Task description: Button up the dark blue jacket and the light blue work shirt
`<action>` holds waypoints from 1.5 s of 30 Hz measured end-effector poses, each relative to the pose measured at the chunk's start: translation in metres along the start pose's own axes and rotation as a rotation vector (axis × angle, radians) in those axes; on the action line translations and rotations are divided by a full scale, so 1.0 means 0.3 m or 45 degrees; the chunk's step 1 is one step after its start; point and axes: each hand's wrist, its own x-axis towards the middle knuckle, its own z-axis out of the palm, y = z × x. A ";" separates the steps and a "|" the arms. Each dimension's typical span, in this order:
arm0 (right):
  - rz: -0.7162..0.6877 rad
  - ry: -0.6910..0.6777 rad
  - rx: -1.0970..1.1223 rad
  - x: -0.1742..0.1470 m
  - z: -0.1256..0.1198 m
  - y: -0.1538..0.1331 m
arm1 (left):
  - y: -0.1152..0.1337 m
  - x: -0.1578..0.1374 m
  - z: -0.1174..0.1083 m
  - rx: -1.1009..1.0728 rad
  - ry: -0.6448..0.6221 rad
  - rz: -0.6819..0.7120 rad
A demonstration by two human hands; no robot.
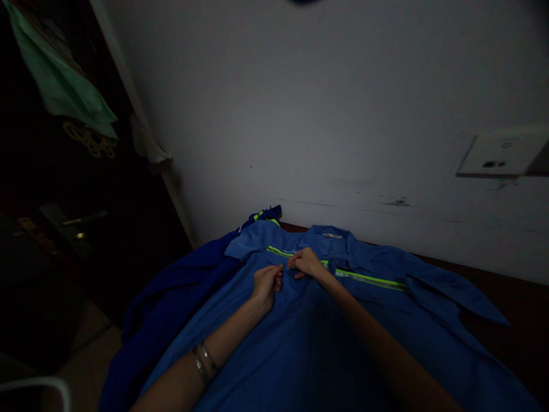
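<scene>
A blue short-sleeved work shirt (pixel 373 303) is spread out front up, with a yellow-green reflective stripe across its chest and a white label in its collar. Over the chest, just below the stripe, my left hand (pixel 266 282) is closed with thumb and finger pinched together. My right hand (pixel 306 263) is pinched close beside it, fingertips nearly meeting those of the left. A tiny pale spot shows between the fingertips; the dim light keeps me from telling what it is. Two bracelets circle my left wrist.
A darker blue garment (pixel 171 294) lies to the shirt's left. Behind rises a pale wall (pixel 300 126) with a socket plate (pixel 493 154) at right. On the left stands a dark door with a handle (pixel 83 218) and a hanging green cloth (pixel 64 86).
</scene>
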 end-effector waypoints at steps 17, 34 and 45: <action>0.045 0.007 -0.015 -0.021 -0.004 -0.021 | 0.004 -0.017 -0.004 -0.087 -0.092 0.009; -0.186 -0.052 -0.178 -0.054 0.010 -0.034 | 0.018 -0.012 -0.012 -0.130 -0.076 -0.024; -0.515 0.164 -0.664 -0.040 0.028 0.006 | 0.012 -0.007 -0.020 -0.045 -0.185 0.065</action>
